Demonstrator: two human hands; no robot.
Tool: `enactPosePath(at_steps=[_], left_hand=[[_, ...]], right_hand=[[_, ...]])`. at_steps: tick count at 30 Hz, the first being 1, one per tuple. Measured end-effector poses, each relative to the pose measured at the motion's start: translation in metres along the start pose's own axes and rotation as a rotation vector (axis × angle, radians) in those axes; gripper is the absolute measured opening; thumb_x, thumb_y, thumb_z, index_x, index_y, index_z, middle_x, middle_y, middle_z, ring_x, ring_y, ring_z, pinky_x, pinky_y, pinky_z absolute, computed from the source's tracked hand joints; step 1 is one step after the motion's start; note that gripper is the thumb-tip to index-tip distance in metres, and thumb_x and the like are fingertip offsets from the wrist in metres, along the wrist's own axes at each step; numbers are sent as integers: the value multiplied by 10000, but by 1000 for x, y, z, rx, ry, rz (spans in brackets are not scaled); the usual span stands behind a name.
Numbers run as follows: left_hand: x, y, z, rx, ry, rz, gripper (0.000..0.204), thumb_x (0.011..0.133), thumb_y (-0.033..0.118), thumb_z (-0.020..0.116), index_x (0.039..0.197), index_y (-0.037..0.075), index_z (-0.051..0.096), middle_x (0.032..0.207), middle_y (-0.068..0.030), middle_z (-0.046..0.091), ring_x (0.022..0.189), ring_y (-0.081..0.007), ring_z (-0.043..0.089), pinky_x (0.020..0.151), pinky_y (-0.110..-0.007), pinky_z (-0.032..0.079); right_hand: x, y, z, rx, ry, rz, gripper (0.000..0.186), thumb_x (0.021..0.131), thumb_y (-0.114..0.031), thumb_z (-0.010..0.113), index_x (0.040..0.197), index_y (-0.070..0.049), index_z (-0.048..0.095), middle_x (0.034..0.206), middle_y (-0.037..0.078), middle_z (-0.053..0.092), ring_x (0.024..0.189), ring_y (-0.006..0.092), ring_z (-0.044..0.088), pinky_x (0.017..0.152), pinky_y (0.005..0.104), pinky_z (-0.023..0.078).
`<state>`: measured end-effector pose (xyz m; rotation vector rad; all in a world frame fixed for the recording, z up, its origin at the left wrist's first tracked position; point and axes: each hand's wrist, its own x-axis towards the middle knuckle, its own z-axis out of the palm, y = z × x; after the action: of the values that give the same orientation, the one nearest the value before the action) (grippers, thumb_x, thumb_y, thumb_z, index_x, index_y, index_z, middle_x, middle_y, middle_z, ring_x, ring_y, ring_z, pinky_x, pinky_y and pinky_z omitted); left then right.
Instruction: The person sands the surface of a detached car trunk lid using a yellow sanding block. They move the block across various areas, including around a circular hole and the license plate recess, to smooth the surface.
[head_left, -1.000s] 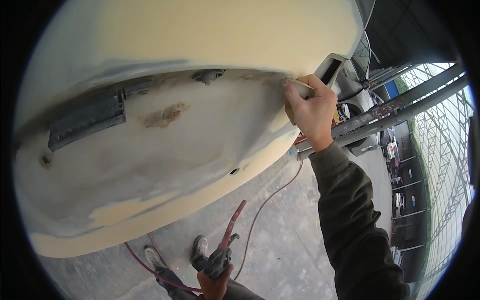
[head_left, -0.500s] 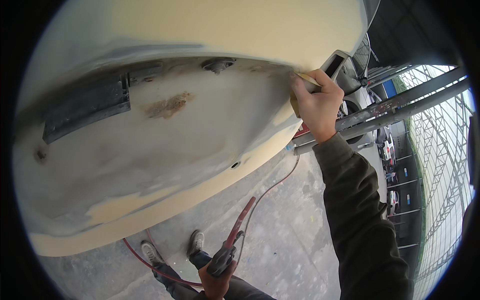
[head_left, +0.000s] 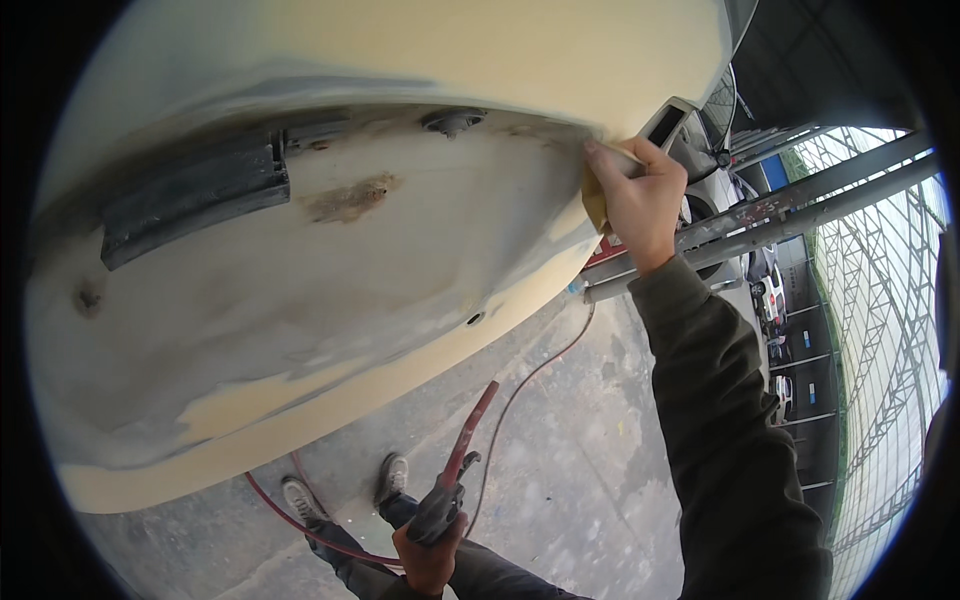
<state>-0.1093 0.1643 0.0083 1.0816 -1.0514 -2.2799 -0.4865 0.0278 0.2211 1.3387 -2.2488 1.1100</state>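
A vehicle body panel [head_left: 420, 255], sanded grey with cream areas round its rim, fills the left and upper view. At the right end of its recess, my right hand [head_left: 645, 200] pinches a folded piece of yellowish sandpaper [head_left: 595, 203] against the edge. Part of the sheet is hidden by my fingers. Low in the view, my left hand [head_left: 428, 560] is wrapped round the grip of a dark air blow gun [head_left: 440, 505] with a long reddish nozzle. The nozzle points up toward the panel, apart from it.
A red hose [head_left: 335, 545] runs across the concrete floor [head_left: 560, 470] near my shoes. In the recess sit a black plastic piece [head_left: 195, 200], a rusty patch [head_left: 350, 198] and a small dark fitting [head_left: 453, 121]. Metal beams [head_left: 800, 205] and parked cars [head_left: 768, 300] are at the right.
My right hand has shifted only slightly at the panel edge, and more of the sandpaper shows below the fingers. The blow gun has moved a little up and left. The view has shifted slightly.
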Motion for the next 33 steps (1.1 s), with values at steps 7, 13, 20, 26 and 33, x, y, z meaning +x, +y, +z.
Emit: enactPosePath(at_steps=[7, 13, 20, 26, 33], left_hand=[[-4, -3, -10, -28, 44, 1, 205, 847, -27, 762, 1030, -40, 670, 845, -67, 726, 753, -148, 699, 720, -300, 563], [-8, -11, -2, -52, 27, -67, 177, 858, 0, 772, 1013, -41, 696, 839, -68, 732, 754, -146, 696, 721, -305, 560], [-12, 6, 1, 4, 21, -35, 175, 864, 1, 765, 1020, -40, 697, 843, -71, 731, 755, -144, 694, 727, -292, 563], [-16, -7, -14, -7, 49, -21, 161, 869, 2, 755, 1011, -36, 691, 840, -64, 730, 752, -140, 694, 711, -285, 560], [-16, -5, -16, 36, 24, -16, 169, 869, 19, 759, 1011, -40, 689, 790, -56, 727, 730, -128, 694, 703, -283, 561]], right_hand=[[12, -22, -3, -247, -44, -236, 171, 819, -148, 784, 857, 13, 739, 620, 64, 674, 537, 112, 614, 539, 270, 489], [10, -10, -8, -176, -101, -142, 117, 782, -160, 796, 822, -62, 745, 638, 107, 656, 496, 208, 607, 518, 289, 470], [15, -2, -9, -314, -73, -304, 87, 755, -111, 777, 801, -64, 719, 736, 80, 679, 561, 221, 623, 530, 295, 467], [18, -12, -4, -270, 37, -553, 100, 800, -132, 768, 813, -39, 734, 646, 93, 664, 513, 216, 614, 522, 280, 468], [21, -14, -6, -325, -35, -547, 167, 821, -169, 785, 851, -8, 747, 589, 89, 670, 477, 164, 652, 482, 284, 487]])
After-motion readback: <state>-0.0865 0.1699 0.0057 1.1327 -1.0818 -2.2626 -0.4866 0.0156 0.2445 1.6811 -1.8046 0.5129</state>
